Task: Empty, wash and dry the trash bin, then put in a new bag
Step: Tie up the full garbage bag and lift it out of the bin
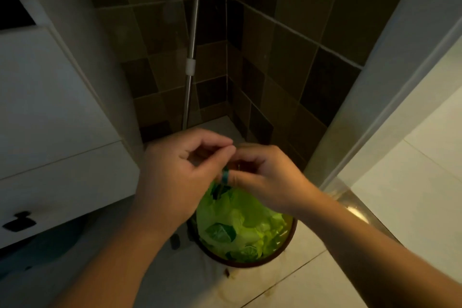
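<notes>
The trash bin [250, 261] sits on the pale tiled floor [312, 277] just below my hands, in the corner where the dark brown wall tiles [287, 57] meet. Only its dark round rim shows, because a bright green bag [240, 220] fills it and rises out of the top. The bag's neck is gathered upward to a narrow point right under my fingers.

My left hand [180, 172] is curled, thumb and forefinger pressed together and pinching the gathered top of the bag. My right hand [265, 177] meets it from the other side, fingers bent, and a thin green strip of the bag is looped around one of its fingers. The two hands touch at the fingertips above the bin. Exactly how the strip runs between them I cannot tell, as the fingers hide it.

Behind my hands a metal pole [191, 57] with a white collar leans up in the corner. To my left stands a white cabinet [50, 132] with a black handle [20, 221] low on its front. To my right a pale door frame [390, 82] runs up beside the tiles.
</notes>
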